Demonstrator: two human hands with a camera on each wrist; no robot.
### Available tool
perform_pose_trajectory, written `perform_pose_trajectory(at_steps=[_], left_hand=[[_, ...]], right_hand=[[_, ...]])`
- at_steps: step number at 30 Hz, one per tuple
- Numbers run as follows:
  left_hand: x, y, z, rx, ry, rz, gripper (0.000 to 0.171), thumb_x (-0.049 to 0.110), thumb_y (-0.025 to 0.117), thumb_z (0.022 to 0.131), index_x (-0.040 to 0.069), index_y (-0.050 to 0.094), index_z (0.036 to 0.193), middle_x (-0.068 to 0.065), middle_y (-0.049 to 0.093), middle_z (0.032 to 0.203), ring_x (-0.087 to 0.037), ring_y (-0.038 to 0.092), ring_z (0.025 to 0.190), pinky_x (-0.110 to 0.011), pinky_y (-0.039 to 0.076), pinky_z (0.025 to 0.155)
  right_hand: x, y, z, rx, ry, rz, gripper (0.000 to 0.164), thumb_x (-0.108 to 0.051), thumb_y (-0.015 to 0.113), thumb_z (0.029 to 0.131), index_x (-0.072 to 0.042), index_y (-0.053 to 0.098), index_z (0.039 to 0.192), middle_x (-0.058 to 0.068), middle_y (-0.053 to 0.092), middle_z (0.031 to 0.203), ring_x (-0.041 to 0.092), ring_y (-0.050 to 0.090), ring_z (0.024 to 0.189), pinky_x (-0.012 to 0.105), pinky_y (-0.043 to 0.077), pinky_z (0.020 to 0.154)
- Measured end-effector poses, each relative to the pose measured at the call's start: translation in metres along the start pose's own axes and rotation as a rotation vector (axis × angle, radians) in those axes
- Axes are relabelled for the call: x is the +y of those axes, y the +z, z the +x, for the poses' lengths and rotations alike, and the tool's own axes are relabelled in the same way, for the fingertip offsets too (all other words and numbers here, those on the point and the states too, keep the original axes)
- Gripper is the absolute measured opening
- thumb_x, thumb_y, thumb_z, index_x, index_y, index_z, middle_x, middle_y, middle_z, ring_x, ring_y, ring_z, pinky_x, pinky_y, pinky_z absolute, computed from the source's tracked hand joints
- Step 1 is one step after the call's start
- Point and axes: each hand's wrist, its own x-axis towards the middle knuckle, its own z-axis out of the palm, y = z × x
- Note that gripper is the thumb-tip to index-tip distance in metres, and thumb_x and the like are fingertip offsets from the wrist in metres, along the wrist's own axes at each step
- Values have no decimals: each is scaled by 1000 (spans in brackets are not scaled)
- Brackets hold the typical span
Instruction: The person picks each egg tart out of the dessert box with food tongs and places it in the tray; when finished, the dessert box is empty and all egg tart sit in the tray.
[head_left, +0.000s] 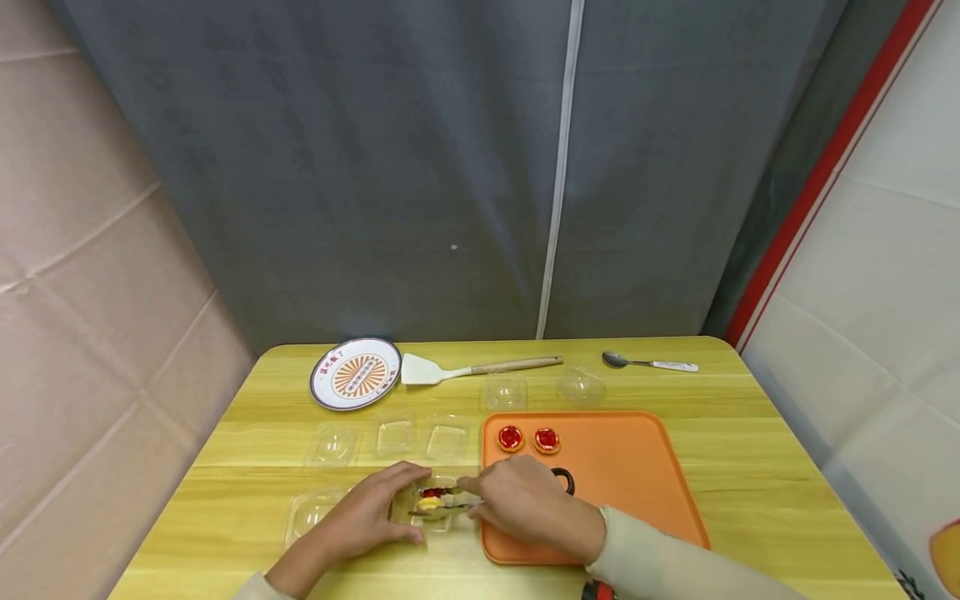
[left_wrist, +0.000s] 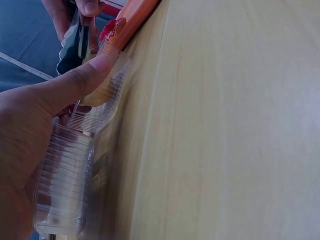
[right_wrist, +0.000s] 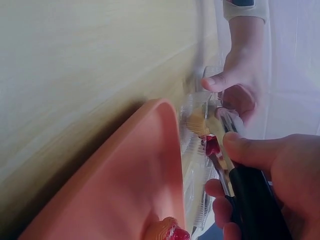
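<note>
My right hand [head_left: 528, 504] grips metal tongs [right_wrist: 250, 192] with black handles, thumb on one side and curled fingers on the other. The tips of the tongs reach into a clear plastic box [head_left: 441, 525], around a small yellow tart [right_wrist: 196, 123] with red topping. The left hand [head_left: 375, 510] holds this box from the left, its thumb [left_wrist: 82, 80] along the near rim and its other fingers at the far side. Part of the tart is hidden behind the tongs.
Two red-topped tarts [head_left: 528, 440] sit on an orange tray [head_left: 622, 475] at the right. Several clear plastic containers [head_left: 333, 446] stand around the left hand and behind the tray. Farther back lie a plate [head_left: 358, 375], a white spatula [head_left: 423, 370] and a spoon [head_left: 617, 359].
</note>
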Motion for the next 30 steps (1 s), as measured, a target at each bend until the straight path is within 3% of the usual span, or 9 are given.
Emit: perform_pose_trajectory(at_steps=[7, 12, 18, 23, 30], left_hand=[[0, 0, 0, 2, 6, 6, 90, 62, 80, 75, 15, 55, 148, 9, 58, 143, -24, 58, 130, -56, 48, 109], [2, -1, 1, 2, 9, 6, 89, 61, 81, 76, 15, 56, 147, 9, 58, 143, -25, 58, 130, -56, 48, 108], [2, -2, 1, 8, 21, 14, 87, 60, 81, 77, 16, 56, 147, 10, 58, 142, -24, 58, 130, -55, 49, 108], [2, -1, 1, 19, 24, 23, 87, 61, 80, 76, 17, 56, 148, 11, 58, 142, -25, 59, 130, -55, 48, 108], [1, 0, 0, 21, 17, 29, 88, 62, 80, 76, 16, 56, 147, 9, 59, 142, -25, 58, 130, -55, 47, 110]], right_hand=[[0, 2, -1, 12, -17, 0, 38, -48, 68, 97, -36, 70, 133, -15, 76, 90, -3, 46, 51, 19, 36, 41], [2, -1, -7, 49, -18, 58, 36, -43, 69, 98, -33, 71, 132, -15, 77, 98, -3, 41, 49, 18, 31, 38], [11, -6, -16, 100, 9, 187, 34, -36, 71, 98, -29, 72, 132, -13, 77, 107, -5, 45, 52, 18, 27, 37], [20, -9, -25, 121, 20, 216, 37, -34, 70, 99, -27, 70, 135, -10, 77, 113, -4, 42, 49, 19, 26, 41], [35, -10, -41, 212, 29, 169, 35, -36, 72, 96, -24, 74, 129, -7, 79, 104, -4, 55, 65, 20, 42, 53]])
